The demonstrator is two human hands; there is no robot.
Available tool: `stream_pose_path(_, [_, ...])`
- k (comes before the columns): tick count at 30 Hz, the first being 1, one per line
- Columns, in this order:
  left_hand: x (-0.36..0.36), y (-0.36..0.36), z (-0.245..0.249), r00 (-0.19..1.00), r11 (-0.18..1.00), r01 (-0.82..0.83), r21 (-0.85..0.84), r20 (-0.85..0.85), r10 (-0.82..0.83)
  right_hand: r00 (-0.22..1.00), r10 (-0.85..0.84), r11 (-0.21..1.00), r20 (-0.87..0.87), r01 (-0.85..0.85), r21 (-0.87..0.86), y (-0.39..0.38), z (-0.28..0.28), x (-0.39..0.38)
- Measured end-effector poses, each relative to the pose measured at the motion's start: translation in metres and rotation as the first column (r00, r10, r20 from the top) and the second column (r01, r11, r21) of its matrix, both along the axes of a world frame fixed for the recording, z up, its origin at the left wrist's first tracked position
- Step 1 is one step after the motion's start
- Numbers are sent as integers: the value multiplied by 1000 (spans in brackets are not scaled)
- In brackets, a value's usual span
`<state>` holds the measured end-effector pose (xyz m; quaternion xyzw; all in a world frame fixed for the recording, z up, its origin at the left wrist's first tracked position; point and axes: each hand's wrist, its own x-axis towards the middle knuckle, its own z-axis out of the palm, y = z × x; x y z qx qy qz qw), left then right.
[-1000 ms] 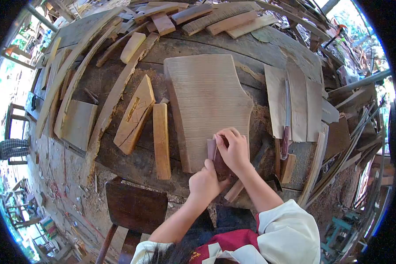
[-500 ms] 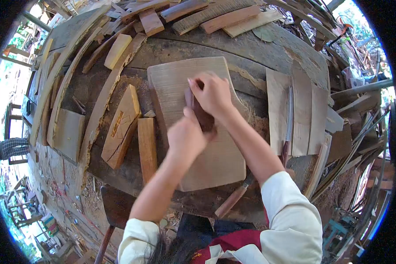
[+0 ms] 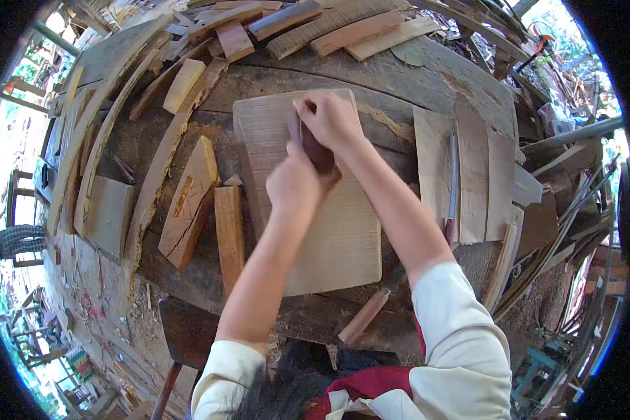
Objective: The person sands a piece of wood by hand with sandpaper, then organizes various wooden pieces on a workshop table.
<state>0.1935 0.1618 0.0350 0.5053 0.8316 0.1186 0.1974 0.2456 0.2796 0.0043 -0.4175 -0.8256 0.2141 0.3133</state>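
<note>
A broad pale wooden board (image 3: pixel 339 241) lies flat on the workbench in front of me. On its upper half is a dark brown block-shaped tool (image 3: pixel 318 154), tilted lengthwise; whether it is a plane or a sanding block I cannot make out. My right hand (image 3: pixel 331 122) is closed around its far end. My left hand (image 3: pixel 294 182) grips the near left side, thumb pointing up along it. Both hands partly cover the tool. By the board's near edge rests a tool with a wooden handle (image 3: pixel 364 318), its metal end partly hidden.
Left of the board are a cracked wood block (image 3: pixel 192 203) and a narrow wood bar (image 3: pixel 229 234). A handsaw (image 3: pixel 453 185) lies on thin brown panels (image 3: pixel 472 164) at right. Offcuts (image 3: pixel 357 31) line the back. A dark chair (image 3: pixel 187 332) stands near left.
Both hands have slid the dark block slightly away from me and left along the board. The whole view has shifted a little.
</note>
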Motion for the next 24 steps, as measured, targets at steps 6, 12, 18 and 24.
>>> stream_pose_path(6, [50,-112,7,997,996,58,-68,63,-54,1000,-21,999,-16,20,-36,-115,-5,62])
stream_pose_path(12, [69,-185,8,976,975,205,-84,89,-198,994,-79,996,82,83,-45,-198,8,105])
stream_pose_path(18, [67,-167,12,954,942,286,-176,149,-262,992,-97,992,78,103,-79,-187,6,104])
stream_pose_path(24, [40,-43,9,983,976,180,-124,62,-174,992,-122,993,35,122,-3,-56,-3,64])
